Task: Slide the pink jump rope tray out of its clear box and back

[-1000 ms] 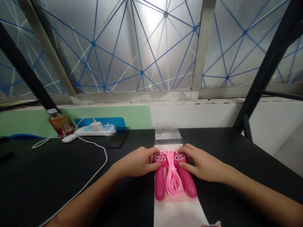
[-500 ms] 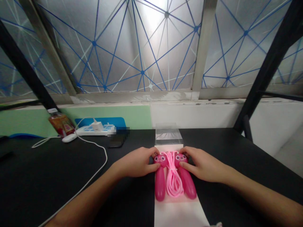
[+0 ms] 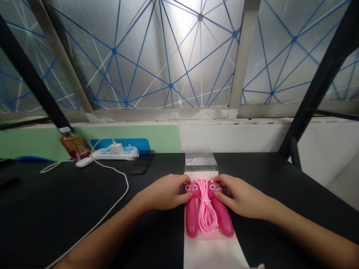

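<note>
A pink skipping rope lies on a white strip, its light pink cord bundled and tied at the middle. On either side of the cord rest the darker left handle and right handle, each with an animal-face top. My left hand pinches the left handle's top, thumb on the face and fingers at its upper edge. At the right handle's top, my right hand grips the same way, with some fingers hidden behind it. A clear plastic piece sits beyond the rope, at the strip's far end.
Left on the black table are a phone, a white power strip with a charger, a white mouse and a drink bottle. A white cable runs past my left arm. Black frame posts flank the table.
Everything has shifted very slightly to the right in view. Both hands keep the same hold on the rope's handles.
</note>
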### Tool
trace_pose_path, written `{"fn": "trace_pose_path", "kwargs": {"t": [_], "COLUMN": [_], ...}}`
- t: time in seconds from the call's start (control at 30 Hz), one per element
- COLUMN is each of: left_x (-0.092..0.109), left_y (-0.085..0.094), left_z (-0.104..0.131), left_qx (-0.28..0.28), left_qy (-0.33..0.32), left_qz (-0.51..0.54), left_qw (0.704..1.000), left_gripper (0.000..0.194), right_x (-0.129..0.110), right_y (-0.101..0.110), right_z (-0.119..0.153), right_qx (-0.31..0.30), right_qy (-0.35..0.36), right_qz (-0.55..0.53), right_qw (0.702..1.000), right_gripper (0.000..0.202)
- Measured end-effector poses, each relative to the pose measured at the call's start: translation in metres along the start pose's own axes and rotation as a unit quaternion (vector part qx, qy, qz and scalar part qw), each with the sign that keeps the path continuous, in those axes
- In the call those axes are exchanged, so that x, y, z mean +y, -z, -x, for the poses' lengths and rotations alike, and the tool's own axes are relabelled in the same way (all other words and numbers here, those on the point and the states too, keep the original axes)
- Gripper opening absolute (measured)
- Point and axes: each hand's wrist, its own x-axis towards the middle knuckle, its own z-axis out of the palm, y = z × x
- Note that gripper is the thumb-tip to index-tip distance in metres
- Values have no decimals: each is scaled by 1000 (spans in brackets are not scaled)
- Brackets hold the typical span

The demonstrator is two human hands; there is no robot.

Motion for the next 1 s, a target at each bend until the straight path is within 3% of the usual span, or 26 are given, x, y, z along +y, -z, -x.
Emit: {"fn": "trace_pose_path", "kwargs": {"t": [0.13, 0.27, 0.5, 0.73, 0.87, 1.0], "left_x": [-3, -4, 2, 0, 1, -8], "left_y": [-5, -7, -4, -22, -18, -13], "left_z": [-2, -2, -12, -19, -18, -20], "left_qx": [22, 32, 25, 73, 94, 166], "left_qy": [-21, -29, -23, -17, -20, -34], "left_qz": [1, 15, 8, 4, 1, 4], "left_qw": [1000, 999, 999, 997, 995, 985], "left_gripper": [37, 39, 40, 41, 38, 29], "right_x": [-4, -24, -52, -42, -40, -42], "right_y": [1, 1, -11, -21, -18, -14], "right_z": [2, 9, 23, 20, 18, 17], "right_qx": [10, 42, -32, -23, -20, -38], "right_qy": [36, 70, 191, 189, 183, 188], "right_qz": [94, 193, 252, 296, 297, 296], "right_qw": [995, 978, 948, 936, 937, 936], "right_gripper": [33, 38, 57, 49, 44, 44]}}
